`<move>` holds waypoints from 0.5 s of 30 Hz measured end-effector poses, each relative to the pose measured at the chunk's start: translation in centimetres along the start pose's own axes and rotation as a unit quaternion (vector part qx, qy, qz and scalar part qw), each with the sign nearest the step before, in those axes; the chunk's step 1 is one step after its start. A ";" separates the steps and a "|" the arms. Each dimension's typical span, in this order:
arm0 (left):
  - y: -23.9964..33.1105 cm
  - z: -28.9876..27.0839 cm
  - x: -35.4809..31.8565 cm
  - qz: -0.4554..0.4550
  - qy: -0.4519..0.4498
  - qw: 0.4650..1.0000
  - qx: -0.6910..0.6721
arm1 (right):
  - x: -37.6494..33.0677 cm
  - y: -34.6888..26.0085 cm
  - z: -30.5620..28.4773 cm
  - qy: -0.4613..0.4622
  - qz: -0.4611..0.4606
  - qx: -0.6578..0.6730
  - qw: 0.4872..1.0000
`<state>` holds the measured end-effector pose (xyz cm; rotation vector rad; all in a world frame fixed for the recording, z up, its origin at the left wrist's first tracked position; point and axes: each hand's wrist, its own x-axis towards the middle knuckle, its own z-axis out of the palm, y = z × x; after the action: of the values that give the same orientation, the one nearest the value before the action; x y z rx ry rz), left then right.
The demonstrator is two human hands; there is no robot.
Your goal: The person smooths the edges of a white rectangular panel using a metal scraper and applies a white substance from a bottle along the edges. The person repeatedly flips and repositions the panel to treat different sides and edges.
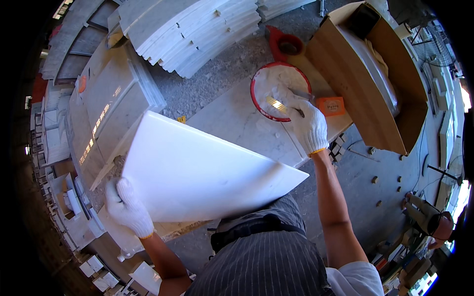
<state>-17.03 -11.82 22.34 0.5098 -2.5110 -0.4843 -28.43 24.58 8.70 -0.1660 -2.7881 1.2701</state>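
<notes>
A white, smooth, wedge-shaped stone slab [197,167] rests tilted against the front of my apron. My left hand [127,207], in a white knitted glove, grips its left edge. My right hand [311,126], gloved the same way, is closed over a red-rimmed round tub [253,93] that holds white paste. From its fingers a shiny flat blade, like a putty knife [276,104], reaches down to the paste; the handle is mostly covered by the glove. Right of the tub, close to my right hand, lies a small orange box [331,106].
The tub stands on a pale marble slab [217,113]. Beyond are stacked white stone pieces [192,34] and a red container [284,44]. An open cardboard box [355,84] is at the right. Polished slabs [108,108] lie left. Another person [432,219] is at far right.
</notes>
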 end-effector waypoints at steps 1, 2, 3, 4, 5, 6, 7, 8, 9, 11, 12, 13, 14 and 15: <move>0.0 -0.1 -0.1 -0.004 -0.002 1.000 0.001 | 0.1 0.2 0.1 -0.005 0.007 0.007 1.000; -0.1 -0.2 -0.2 -0.009 -0.005 1.000 0.001 | 0.1 0.4 0.1 -0.009 0.014 0.014 1.000; 0.0 -0.3 -0.2 -0.013 -0.007 1.000 0.002 | 0.2 0.6 0.2 -0.006 0.017 0.010 1.000; 0.2 -0.2 -0.2 -0.016 0.003 1.000 -0.004 | 0.3 0.7 0.4 -0.003 0.016 0.007 1.000; 0.6 -0.1 -0.4 -0.020 0.014 1.000 -0.010 | 0.5 0.6 0.5 -0.001 0.014 0.004 1.000; 0.8 0.0 -0.4 -0.024 0.024 0.999 -0.016 | 0.5 0.5 0.2 -0.001 0.022 0.020 1.000; 0.4 0.0 -0.5 -0.029 0.017 0.999 -0.019 | 0.6 0.3 -0.1 -0.003 0.026 0.041 0.999; -0.1 0.0 -0.7 -0.033 0.013 0.999 -0.022 | 0.7 0.1 -0.4 -0.005 0.029 0.063 0.998; -0.4 -0.3 -0.6 -0.038 0.008 0.999 -0.024 | 0.8 0.4 -0.7 -0.002 0.022 0.073 0.997; -0.1 -0.5 -0.7 -0.034 0.016 0.999 -0.001 | 1.3 -2.4 -2.2 -0.057 0.161 0.185 0.968; -0.3 -0.5 -0.7 -0.026 0.017 0.999 0.013 | 1.5 -3.8 -3.3 -0.075 0.171 0.217 0.958; -0.4 -0.5 -0.7 -0.019 0.017 0.999 0.028 | 1.8 -5.1 -4.3 -0.094 0.181 0.248 0.947; -0.2 -0.7 -0.6 -0.030 0.015 0.999 0.030 | 2.1 -6.3 -5.2 -0.113 0.192 0.278 0.934; -0.3 -0.8 -0.6 -0.026 0.020 0.999 0.027 | 2.3 -7.5 -5.8 -0.122 0.182 0.284 0.933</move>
<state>-16.03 -11.96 22.63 0.5999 -2.4825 -0.4226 -30.62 24.29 18.18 -0.5336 -2.4987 2.2661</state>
